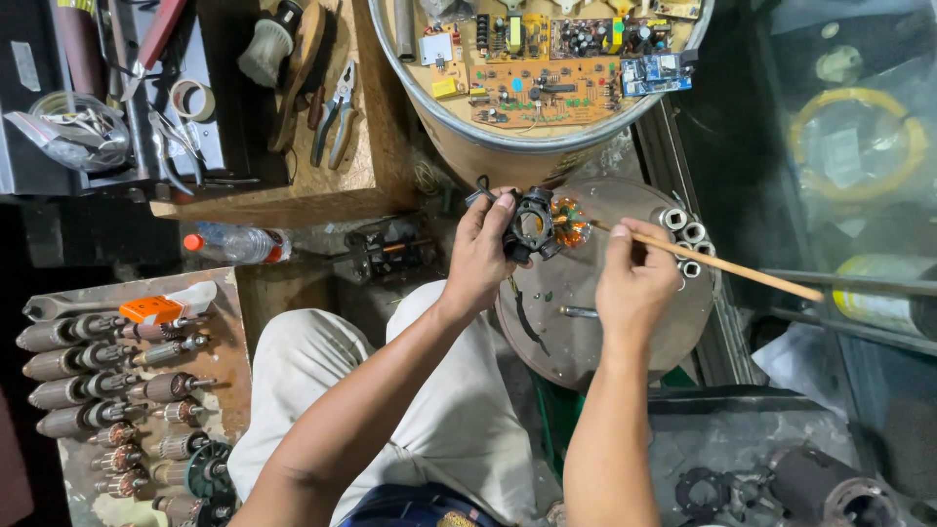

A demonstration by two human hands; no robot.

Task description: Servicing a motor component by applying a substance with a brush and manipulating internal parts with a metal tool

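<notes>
I log: left hand (480, 249) grip closed on black stator (534, 224) | right hand (632, 278) grip pinching stick (727, 264), tip at stator's copper windings (569, 221).

One head-worn camera looks steeply down from close above the person's lap, facing the round metal plate (625, 322) ahead, the drum (508, 146) far, the rotor tray (220, 366) left.
</notes>
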